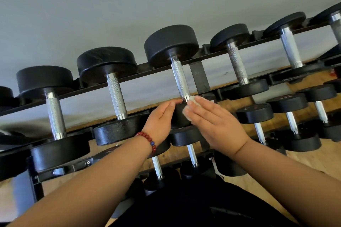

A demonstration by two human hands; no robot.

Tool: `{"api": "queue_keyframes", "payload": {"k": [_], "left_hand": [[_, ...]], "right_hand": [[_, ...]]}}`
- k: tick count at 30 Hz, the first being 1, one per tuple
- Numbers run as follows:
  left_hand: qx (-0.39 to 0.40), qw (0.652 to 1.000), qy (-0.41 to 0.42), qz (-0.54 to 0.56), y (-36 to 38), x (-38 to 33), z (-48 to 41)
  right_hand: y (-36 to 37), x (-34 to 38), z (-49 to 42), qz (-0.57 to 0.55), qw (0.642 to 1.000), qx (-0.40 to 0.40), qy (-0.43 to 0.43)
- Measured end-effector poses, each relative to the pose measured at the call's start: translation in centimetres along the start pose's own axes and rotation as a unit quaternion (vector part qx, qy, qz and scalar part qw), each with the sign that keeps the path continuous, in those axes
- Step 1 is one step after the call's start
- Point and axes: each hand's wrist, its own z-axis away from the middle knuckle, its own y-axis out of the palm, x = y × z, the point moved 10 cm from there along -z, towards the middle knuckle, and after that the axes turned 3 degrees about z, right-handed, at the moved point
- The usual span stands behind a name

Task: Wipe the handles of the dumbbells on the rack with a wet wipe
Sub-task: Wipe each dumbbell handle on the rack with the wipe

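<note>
The right hand (215,121) presses a crumpled white wet wipe (191,106) under its flat, extended fingers, so this grip is not curled shut but pins the wipe against the near end of a knurled steel handle (180,79) and the black near head (180,116) of the middle dumbbell on the top tier of the rack (199,77). The wipe sits at the fingertips, touching the base of that handle where it meets the head.

Just left of that grip, the left hand (159,118) is open, palm turned toward the right hand, its fingertips resting on the rim of the same head; it holds nothing. A red bead bracelet (147,139) circles its wrist.

Beyond the grips the handle rises to the dumbbell's far head (170,44). Left of them stand two larger dumbbells with bright handles (117,96); right of them, one with a rust-speckled handle (237,62). Below the grips, smaller dumbbells (191,155) lie on the lower tiers.
</note>
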Motion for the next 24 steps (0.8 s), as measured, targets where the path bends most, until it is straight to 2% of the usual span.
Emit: {"api": "queue_keyframes", "payload": {"k": [2, 3, 6, 7, 10, 11, 14, 15, 17, 19, 20, 24], "left_hand": [[-0.004, 1.0, -0.003, -0.002, -0.1, 0.0, 0.0], [-0.005, 1.0, -0.002, -0.002, 0.0, 0.0, 0.0], [-0.001, 1.0, 0.0, -0.012, 0.0, 0.0, 0.0], [0.001, 1.0, 0.001, -0.016, 0.0, 0.0, 0.0], [-0.003, 1.0, -0.002, -0.014, 0.0, -0.2, 0.0], [-0.006, 1.0, -0.003, -0.01, -0.1, -0.2, 0.0], [-0.004, 1.0, 0.0, 0.011, 0.1, -0.4, 0.1], [-0.005, 1.0, 0.004, 0.013, 0.1, -0.6, 0.1], [-0.008, 1.0, 0.024, 0.002, 0.3, -1.1, -0.1], [-0.002, 0.998, 0.051, -0.027, 0.8, -1.9, -0.3], [0.004, 0.997, 0.062, -0.043, 1.2, -2.1, -0.4], [-0.004, 0.989, 0.111, -0.101, 1.6, -2.4, -0.7]], "right_hand": [[-0.4, -1.1, -0.2, -0.019, 0.995, -0.026, 0.092], [-0.2, -0.3, -0.2, -0.021, 0.994, -0.031, 0.101], [0.9, 2.2, 0.4, -0.002, 1.0, -0.002, 0.015], [0.7, 1.5, 0.4, 0.001, 1.0, -0.007, 0.017], [-0.9, -1.8, 0.1, -0.04, 0.985, -0.047, 0.164], [-1.2, -1.5, -0.2, -0.042, 0.982, -0.056, 0.176], [-0.8, 1.2, -0.4, -0.013, 0.997, -0.035, 0.072], [-0.7, 0.7, -0.2, -0.015, 0.997, -0.032, 0.066], [-0.7, -2.1, 0.4, -0.054, 0.984, -0.042, 0.162], [-1.0, -3.6, 1.2, -0.099, 0.956, -0.075, 0.265], [-0.9, -3.1, 1.2, -0.101, 0.955, -0.081, 0.268], [-0.6, -1.3, 0.7, -0.093, 0.98, -0.061, 0.164]]}}
